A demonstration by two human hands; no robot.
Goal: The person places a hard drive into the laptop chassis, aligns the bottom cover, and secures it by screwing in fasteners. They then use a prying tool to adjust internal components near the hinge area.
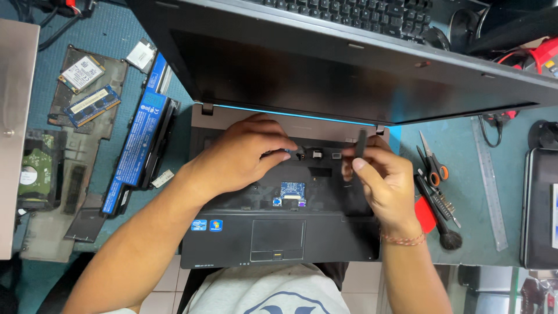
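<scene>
right hand (386, 183) pinches a thin dark strip (361, 143), long axis upright, tip pointing toward the screen (349, 75). left hand (241, 154) presses fingertips into the open laptop (232, 238) bay, gripping nothing visible.

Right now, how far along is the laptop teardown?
Done: keyboard is off the dark grey laptop base, bare tray showing; long blue-labelled battery and green memory stick lie on the mat. In hand: left hand at the tray's top edge, right hand holding a thin black pry tool. Left: palmrest and small blue board still mounted.
</scene>
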